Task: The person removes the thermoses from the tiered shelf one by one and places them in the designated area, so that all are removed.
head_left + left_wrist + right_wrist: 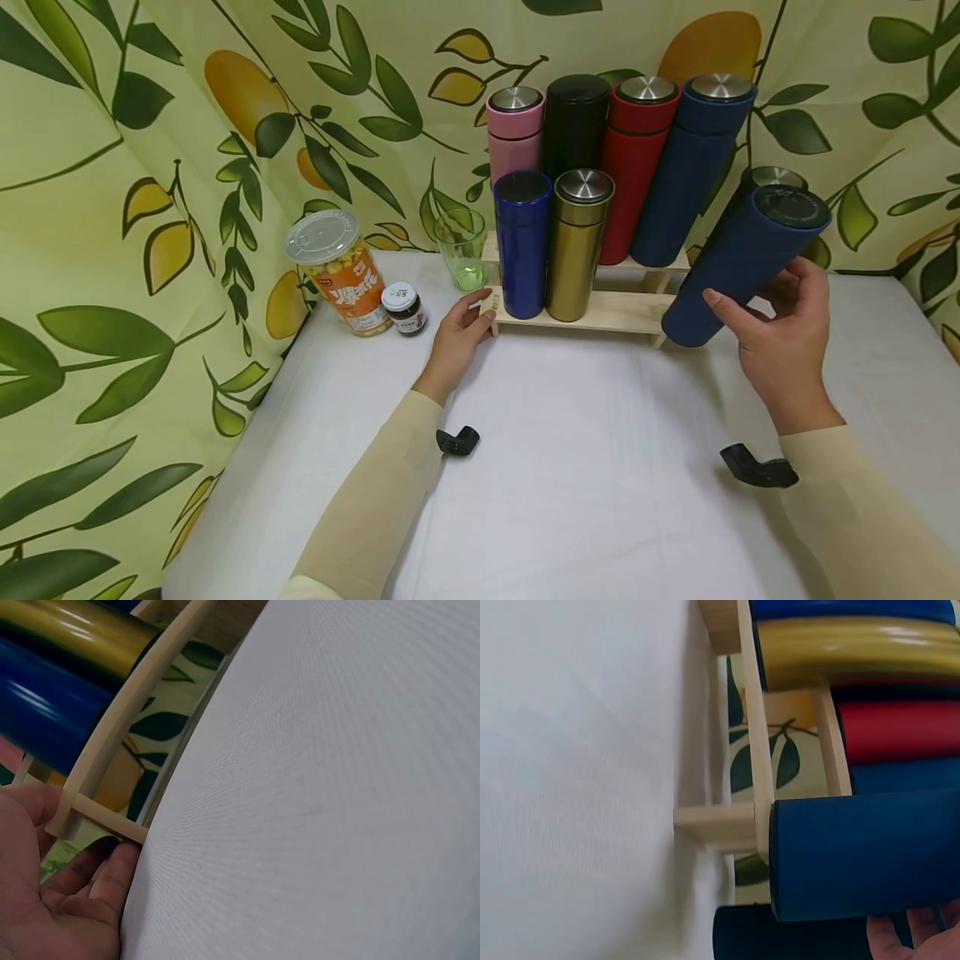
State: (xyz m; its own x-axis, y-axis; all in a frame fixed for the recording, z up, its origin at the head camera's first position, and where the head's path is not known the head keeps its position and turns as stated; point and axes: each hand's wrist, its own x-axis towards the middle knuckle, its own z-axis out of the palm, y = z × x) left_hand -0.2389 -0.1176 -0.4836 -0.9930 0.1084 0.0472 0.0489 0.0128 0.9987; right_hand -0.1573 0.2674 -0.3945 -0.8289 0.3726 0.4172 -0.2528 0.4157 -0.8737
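My right hand (791, 342) grips a matte navy-blue thermos flask (742, 258), its thumb on the near side. The flask leans, its base by the right end of the wooden rack (622, 310). Behind it is a dark bottle with a silver lid (780, 177), mostly hidden. At the rack's left end, my left hand (459, 337) pinches the lower shelf's corner. On that shelf stand a shiny blue flask (523, 250) and a gold flask (576, 262). Pink (516, 142), black (573, 125), red (637, 167) and blue (690, 167) flasks stand on the upper tier.
Left of the rack are a green glass (461, 246), a small dark jar with a white lid (405, 308) and a clear tub of yellow snacks (341, 271). A leaf-patterned curtain (420, 50) hangs behind the white tabletop (570, 467).
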